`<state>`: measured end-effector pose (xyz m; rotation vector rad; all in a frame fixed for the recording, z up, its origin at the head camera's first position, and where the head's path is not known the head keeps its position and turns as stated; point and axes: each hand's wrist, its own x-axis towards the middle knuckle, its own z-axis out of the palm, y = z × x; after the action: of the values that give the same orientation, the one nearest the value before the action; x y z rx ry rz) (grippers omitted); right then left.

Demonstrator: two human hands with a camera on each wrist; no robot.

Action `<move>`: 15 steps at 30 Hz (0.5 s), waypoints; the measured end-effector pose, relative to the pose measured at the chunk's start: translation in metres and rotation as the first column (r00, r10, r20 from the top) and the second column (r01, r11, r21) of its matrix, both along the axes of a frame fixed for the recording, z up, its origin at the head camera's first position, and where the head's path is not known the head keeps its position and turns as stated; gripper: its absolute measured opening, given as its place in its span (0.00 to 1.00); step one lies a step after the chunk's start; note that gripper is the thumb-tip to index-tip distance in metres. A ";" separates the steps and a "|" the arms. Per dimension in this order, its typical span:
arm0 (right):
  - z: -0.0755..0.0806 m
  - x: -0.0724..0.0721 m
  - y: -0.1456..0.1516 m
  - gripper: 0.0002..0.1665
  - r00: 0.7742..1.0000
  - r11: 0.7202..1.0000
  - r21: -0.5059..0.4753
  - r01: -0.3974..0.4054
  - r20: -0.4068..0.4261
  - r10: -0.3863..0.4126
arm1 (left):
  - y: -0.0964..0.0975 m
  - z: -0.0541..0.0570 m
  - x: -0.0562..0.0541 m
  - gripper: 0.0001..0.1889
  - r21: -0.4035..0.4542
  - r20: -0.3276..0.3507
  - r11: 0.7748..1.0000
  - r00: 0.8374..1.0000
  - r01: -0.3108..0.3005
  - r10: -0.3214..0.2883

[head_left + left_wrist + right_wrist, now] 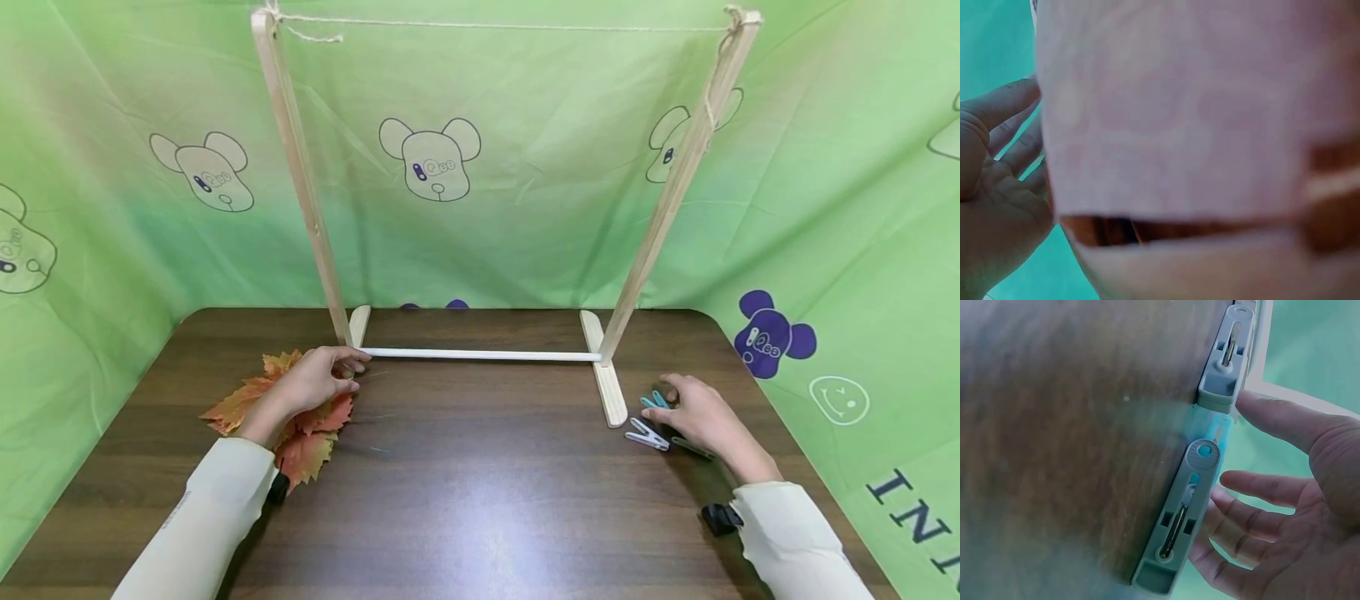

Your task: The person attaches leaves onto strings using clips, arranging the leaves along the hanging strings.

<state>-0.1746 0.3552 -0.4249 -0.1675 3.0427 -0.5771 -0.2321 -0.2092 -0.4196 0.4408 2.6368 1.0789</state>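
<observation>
Orange and red artificial maple leaves lie piled on the left of the table. My left hand is over the pile's upper edge, thumb and fingers apart; in the left wrist view, a blurred leaf covers its fingertips. On the right, my right hand reaches over several clothespins, among them a teal one, a pale grey one and a dark greenish one. Its thumb and fingers are spread around the clothespins without pinching one. Whether the fingertips touch the teal one cannot be told.
A wooden frame stands at the table's back, with a left post, a right post and a white bottom rod. String runs between the post tops. The right foot lies left of the clothespins. Green printed cloth surrounds the table.
</observation>
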 end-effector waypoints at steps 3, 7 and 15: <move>-0.001 -0.002 0.000 0.39 1.000 1.000 0.003 0.001 -0.001 -0.001 | -0.001 -0.002 -0.002 0.22 0.018 0.015 1.000 1.000 0.007 -0.007; -0.002 -0.006 0.000 0.35 1.000 1.000 0.003 0.002 0.003 -0.002 | -0.002 -0.005 -0.004 0.20 0.048 0.031 0.999 0.999 0.008 -0.010; -0.002 -0.009 0.001 0.27 1.000 1.000 0.013 0.006 0.018 -0.006 | -0.003 -0.007 -0.008 0.19 0.086 0.056 0.996 0.998 -0.002 -0.003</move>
<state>-0.1840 0.3562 -0.4271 -0.1520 3.0298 -0.5557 -0.2402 -0.2120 -0.4264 0.4222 2.5489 1.1900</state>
